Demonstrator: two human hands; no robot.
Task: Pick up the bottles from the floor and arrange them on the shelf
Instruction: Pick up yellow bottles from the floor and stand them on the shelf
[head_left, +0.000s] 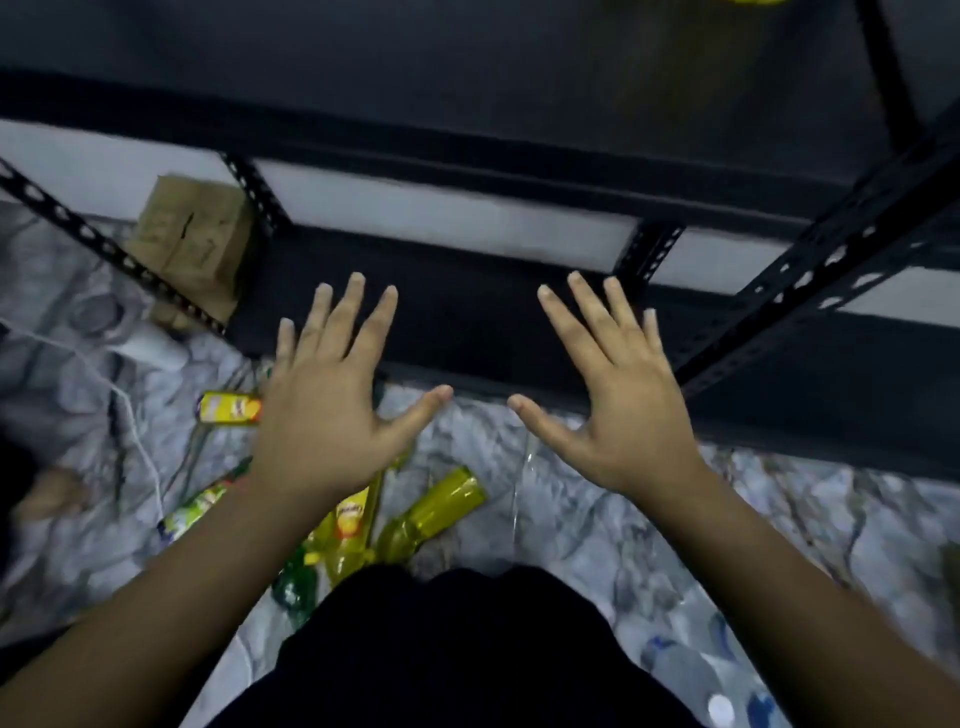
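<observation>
Head view, looking down. The left hand (324, 415) and right hand (621, 410) are held out palm-down side by side, apart, above the floor (597, 519); the fingers (353, 306) of both are straight, spread and released, holding nothing. Beneath and between the forearms, bottles lie on their sides on the marbled floor: a yellow bottle (434, 512) with no label showing, a labelled yellow bottle (350, 525) just beside it, a green bottle (296, 584) near the person's dark clothing, a green-labelled bottle (200, 506) partly hidden by the left forearm, and a yellow-labelled one (231, 408) beside the left hand. Clear bottles with blue and white caps (722, 691) lie at lower right, blurred. Ahead stands the black shelf (467, 156) with perforated posts (810, 275). A cardboard box (192, 239) sits at its left end; a white cable (130, 410) crosses the floor nearby.
</observation>
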